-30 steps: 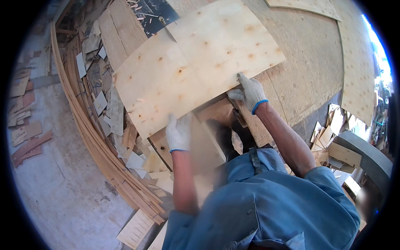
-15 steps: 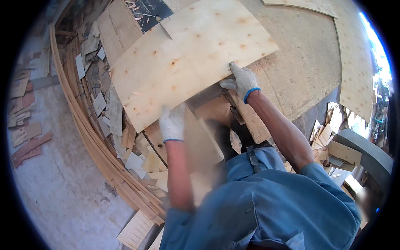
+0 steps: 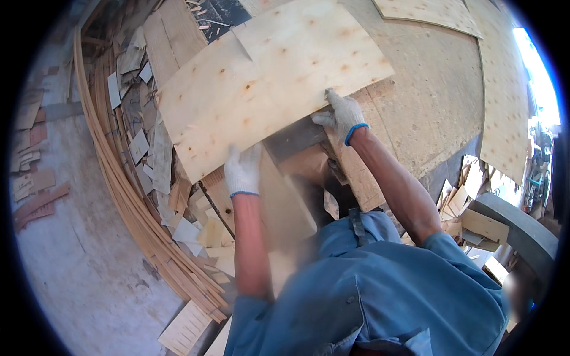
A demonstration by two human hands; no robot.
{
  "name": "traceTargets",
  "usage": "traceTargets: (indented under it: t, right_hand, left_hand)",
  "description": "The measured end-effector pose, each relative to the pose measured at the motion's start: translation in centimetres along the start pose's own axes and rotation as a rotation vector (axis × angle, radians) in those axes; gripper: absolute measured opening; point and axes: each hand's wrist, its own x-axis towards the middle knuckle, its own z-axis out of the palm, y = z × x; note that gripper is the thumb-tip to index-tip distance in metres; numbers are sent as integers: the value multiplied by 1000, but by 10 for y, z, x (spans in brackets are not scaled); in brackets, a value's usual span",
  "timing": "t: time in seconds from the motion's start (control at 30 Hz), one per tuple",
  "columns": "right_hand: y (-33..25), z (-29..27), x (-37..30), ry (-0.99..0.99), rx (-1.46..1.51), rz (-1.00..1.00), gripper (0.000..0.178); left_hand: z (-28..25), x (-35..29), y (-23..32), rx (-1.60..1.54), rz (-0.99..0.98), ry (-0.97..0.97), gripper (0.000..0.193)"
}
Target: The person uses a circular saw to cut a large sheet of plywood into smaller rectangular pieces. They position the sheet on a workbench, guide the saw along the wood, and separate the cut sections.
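A pale plywood sheet (image 3: 279, 77) with small brown knots lies slantwise before me, a short slit running in from its far edge. My right hand (image 3: 345, 115), in a white glove with a blue cuff, grips the near edge toward the right, thumb on top and the other fingers partly hidden at the edge. Farther left, my left hand (image 3: 242, 171), gloved the same way, is closed at the near edge near the left corner; some of its fingers are hidden or blurred. Both arms reach forward, and the sheet rests over other boards.
A large brown board surface (image 3: 439, 89) extends beneath and right of the sheet. Another plywood sheet (image 3: 430, 13) lies at the far right. Long bent wood strips (image 3: 127, 196) curve along the left, beside scattered offcuts (image 3: 139, 145). A grey curved edge (image 3: 519, 222) stands at right.
The view has shifted slightly. Both hands stay at nearly the same places on the plywood sheet's near edge, and the sheet has barely moved.
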Motion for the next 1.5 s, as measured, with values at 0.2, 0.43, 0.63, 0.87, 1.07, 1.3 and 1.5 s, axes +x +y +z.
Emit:
traceTargets:
  t: [0.2,0.43,0.63,0.87,1.07,1.3,1.5]
  right_hand:
    - [1,-1,17,4,6,18,34]
    - [-62,9,40,129,441,477,34]
    - [4,7,48,11,59,71,36]
    - [-58,15,62,50,359,428,36]
    - [-28,10,68,59,239,365,34]
    - [-99,12,89,189,668,779,31]
    - [-99,13,99,219,639,838,30]
  left_hand:
    - [11,10,1,-17,14,14,45]
    - [15,26,11,-46,-6,32,48]
    - [23,34,16,1,0,11,44]
    - [14,52,22,-32,2,24,42]
    - [40,44,24,-19,-10,97,45]
    - [36,62,32,-55,-37,71,45]
    - [43,65,34,-65,-30,79,41]
